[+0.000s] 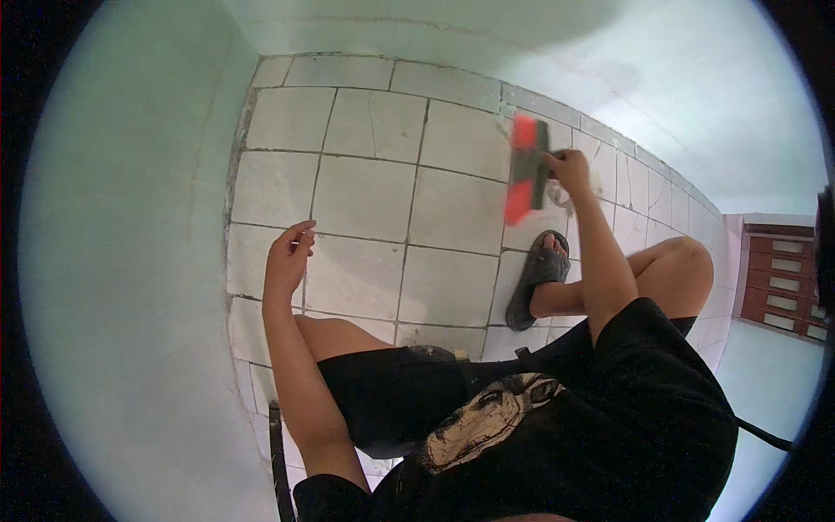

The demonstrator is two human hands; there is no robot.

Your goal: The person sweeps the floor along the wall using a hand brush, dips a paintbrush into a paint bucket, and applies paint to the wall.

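My right hand (570, 170) grips a wide, flat scraper-like tool (524, 170), red at both ends and dark in the middle, along its dark edge. The tool is smeared by motion and held over the tiled floor near the far wall, so its exact kind is not clear. My left hand (290, 254) hangs over the tiles near the left wall, fingers loosely bent and apart, with nothing in it. A sandalled foot (539, 278) of mine stands below the tool. Beside the right wrist lies a pale round thing (559, 195), partly hidden.
Pale square tiles (361, 196) with dark joints cover the floor. A light green wall (130, 217) rises at the left, and another wall (696, 96) runs along the far side. At the far right is a brown slatted door (783, 278). A black tube-like thing (278, 461) stands at lower left.
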